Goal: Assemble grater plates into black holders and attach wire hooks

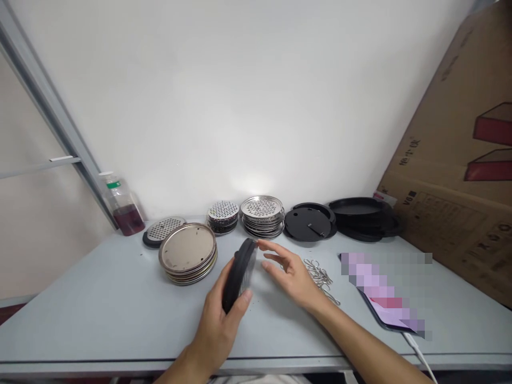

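Observation:
My left hand (218,322) grips a black round disc (239,272) tilted up on edge, thumb on its right-hand face and fingers behind. That face looks finely ridged or meshed. At the disc's upper edge is my right hand (294,278), fingers apart; its index fingertip reaches the rim, and I cannot tell whether it presses on it. Beyond my right wrist lies a loose pile of bent wire clips (318,273), partly covered by the hand. To the left of the disc stands a stack of round metal plates (188,250).
Along the wall stand a black-rimmed perforated disc (166,230), two stacks of perforated metal discs (223,211) (262,209), and black round trays (307,221) (358,208). A bottle of dark red liquid (127,213) is at left; a cabled phone (384,312) and cardboard box (452,213) at right.

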Motion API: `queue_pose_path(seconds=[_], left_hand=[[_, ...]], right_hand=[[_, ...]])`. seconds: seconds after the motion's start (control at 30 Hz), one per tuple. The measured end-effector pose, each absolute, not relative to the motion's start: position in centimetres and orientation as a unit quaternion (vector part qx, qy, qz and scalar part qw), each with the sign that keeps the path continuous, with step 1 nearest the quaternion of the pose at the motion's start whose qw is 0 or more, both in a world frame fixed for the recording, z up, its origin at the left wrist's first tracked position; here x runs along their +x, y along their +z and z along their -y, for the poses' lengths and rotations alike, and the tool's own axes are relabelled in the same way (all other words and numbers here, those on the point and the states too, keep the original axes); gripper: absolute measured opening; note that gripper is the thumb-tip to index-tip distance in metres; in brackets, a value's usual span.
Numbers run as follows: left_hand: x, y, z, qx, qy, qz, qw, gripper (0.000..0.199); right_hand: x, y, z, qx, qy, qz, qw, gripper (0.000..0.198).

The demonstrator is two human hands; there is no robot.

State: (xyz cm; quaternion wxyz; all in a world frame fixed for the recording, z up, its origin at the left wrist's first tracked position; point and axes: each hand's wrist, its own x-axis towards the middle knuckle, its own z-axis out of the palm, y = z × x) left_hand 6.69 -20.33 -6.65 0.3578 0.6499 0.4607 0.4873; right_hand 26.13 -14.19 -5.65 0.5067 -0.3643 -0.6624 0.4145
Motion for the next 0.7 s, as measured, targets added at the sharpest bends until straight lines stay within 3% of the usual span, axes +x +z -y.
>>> queue_pose_path(seconds=[0.1, 0.23, 0.3, 0.47, 0.7], left_hand=[[6.7, -6.1, 20.4, 0.548, 0.548, -0.452, 0.441, 0.057], [7.3, -6.0, 20.0, 0.394, 0.607, -0.399, 0.563, 0.072], [7.4, -6.3, 19.7, 0.396, 0.603, -0.392, 0.571, 0.080], [6.4, -7.0, 19.5, 0.553, 0.533, -0.444, 0.461, 0.089], [4.0, -6.9, 19.4, 0.681, 0.361, -0.537, 0.344, 0.116]], right_hand=[[26.2, -5.7, 14.4, -0.355, 0.393, 0.723, 0.444, 0.061], [26.4, -6.5, 14.4, -0.328, 0.368, 0.792, 0.360, 0.123], [26.5, -7.0, 14.5, -0.338, 0.349, 0.816, 0.313, 0.141], [26.9, -6.9, 14.5, -0.375, 0.315, 0.839, 0.235, 0.143], [29.0, -6.6, 13.7, -0.316, 0.331, 0.862, 0.220, 0.136]])
